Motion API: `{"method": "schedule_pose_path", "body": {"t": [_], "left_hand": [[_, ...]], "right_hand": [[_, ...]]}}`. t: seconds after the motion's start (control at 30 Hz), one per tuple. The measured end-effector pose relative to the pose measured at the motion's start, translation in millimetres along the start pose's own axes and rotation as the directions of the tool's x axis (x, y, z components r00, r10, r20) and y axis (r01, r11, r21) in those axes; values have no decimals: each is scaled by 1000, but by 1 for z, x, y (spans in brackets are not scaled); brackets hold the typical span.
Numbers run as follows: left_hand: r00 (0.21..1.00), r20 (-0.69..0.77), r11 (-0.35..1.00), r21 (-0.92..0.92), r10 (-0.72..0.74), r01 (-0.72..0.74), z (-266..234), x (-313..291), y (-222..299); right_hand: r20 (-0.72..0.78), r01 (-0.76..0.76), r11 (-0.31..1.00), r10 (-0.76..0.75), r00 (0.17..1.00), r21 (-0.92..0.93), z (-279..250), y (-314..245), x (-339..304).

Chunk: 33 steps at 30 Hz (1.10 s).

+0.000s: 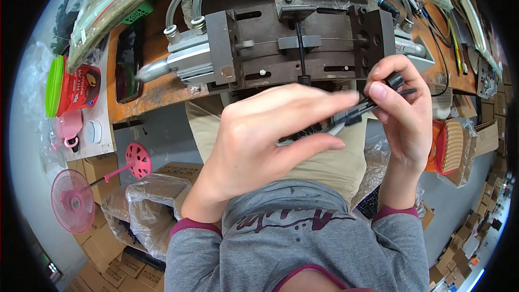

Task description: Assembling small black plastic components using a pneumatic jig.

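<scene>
My right hand (401,103) is closed, pinching a small black part with a short cylindrical knob (394,80) and a thin dark stem. From the left, my left hand (265,138) reaches across above my lap, its thumb and index finger apart and the fingertips slightly blurred. Slim black pieces (352,114) show between the two hands and behind the left thumb; whether the left hand touches them I cannot tell. Beyond my hands stands a dark metal fixture (265,57) with a black upright rod (301,48) and a grey block (311,41) at its middle.
Silver pneumatic cylinders (192,59) with clear hoses (186,0) flank the fixture on an orange-brown bench (162,100). A dark phone (128,65) and a red tub with a green lid (81,86) are left. A pink fan (74,201) and plastic-lined boxes (148,205) stand lower left.
</scene>
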<state>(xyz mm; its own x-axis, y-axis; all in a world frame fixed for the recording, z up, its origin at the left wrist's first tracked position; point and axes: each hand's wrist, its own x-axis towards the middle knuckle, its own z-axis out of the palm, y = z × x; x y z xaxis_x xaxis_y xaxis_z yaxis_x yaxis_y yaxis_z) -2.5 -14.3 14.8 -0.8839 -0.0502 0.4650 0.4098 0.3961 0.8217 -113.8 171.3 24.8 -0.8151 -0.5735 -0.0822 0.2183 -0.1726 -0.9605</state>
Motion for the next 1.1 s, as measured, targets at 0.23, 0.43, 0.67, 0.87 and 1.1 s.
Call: {"method": "schedule_pose_path", "body": {"t": [0.23, 0.43, 0.67, 0.87, 1.1], "left_hand": [[998, 40, 988, -146, 50, -44, -16, -5, 14], [967, -253, 949, 311, 35, 47, 8, -19, -5], [981, -141, 738, 675, 132, -3, 24, -10, -30], [987, -137, 704, 709, 90, 34, 22, -3, -29], [986, -166, 867, 495, 30, 57, 20, -4, -25]], "right_hand": [[45, -5, 997, 1, 999, 74, -12, -4, 6], [-151, 243, 968, -249, 957, -60, -14, -3, 4], [-179, 377, 886, -432, 884, -271, -2, 2, -10], [-127, 461, 767, -564, 816, -447, 0, 8, -18], [117, 528, 409, -699, 706, -744, 6, 20, -22]]}}
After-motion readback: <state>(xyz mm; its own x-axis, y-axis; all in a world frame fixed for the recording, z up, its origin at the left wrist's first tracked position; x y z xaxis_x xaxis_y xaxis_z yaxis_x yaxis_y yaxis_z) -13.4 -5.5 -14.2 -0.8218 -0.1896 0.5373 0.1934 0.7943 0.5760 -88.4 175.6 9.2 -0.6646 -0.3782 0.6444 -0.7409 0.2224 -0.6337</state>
